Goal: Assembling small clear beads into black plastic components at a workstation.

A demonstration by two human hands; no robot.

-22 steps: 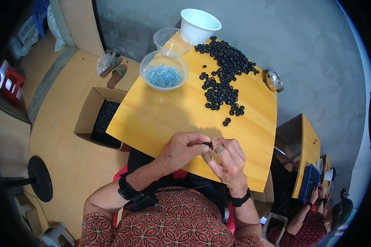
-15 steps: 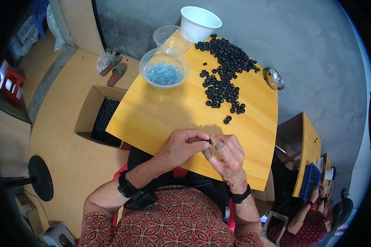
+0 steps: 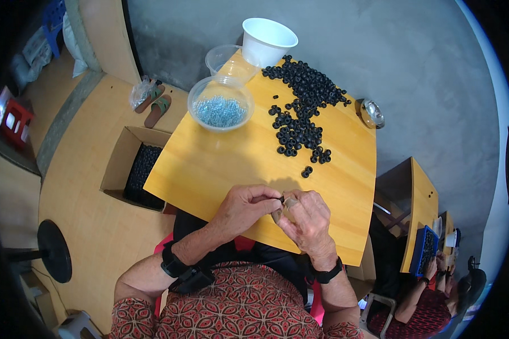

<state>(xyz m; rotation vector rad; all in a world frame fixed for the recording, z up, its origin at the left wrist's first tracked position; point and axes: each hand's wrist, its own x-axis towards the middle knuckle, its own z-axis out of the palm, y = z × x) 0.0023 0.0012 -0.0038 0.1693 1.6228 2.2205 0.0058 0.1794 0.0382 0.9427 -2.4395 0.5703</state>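
Observation:
Above the near edge of the yellow wooden table, my two hands meet. Between its thumb and forefinger, my left hand pinches a small black round part, mostly hidden by the fingertips. My right hand, with tan coverings on some fingers, is closed at the same part from the other side; whether it holds anything else is hidden. Beyond the hands, loose black ring-shaped parts with holes spread toward the back of the table. A clear bowl at the far left holds many tiny pale-blue shiny pieces.
A white bowl and another clear bowl stand at the back. A round metal dish sits at the right edge. On the floor at left are a cardboard box of black parts and sandals. A co-worker sits at right.
The view has shifted slightly, so the table and bowls appear lower. My hands stay together at the small black part, with only slight finger movement.

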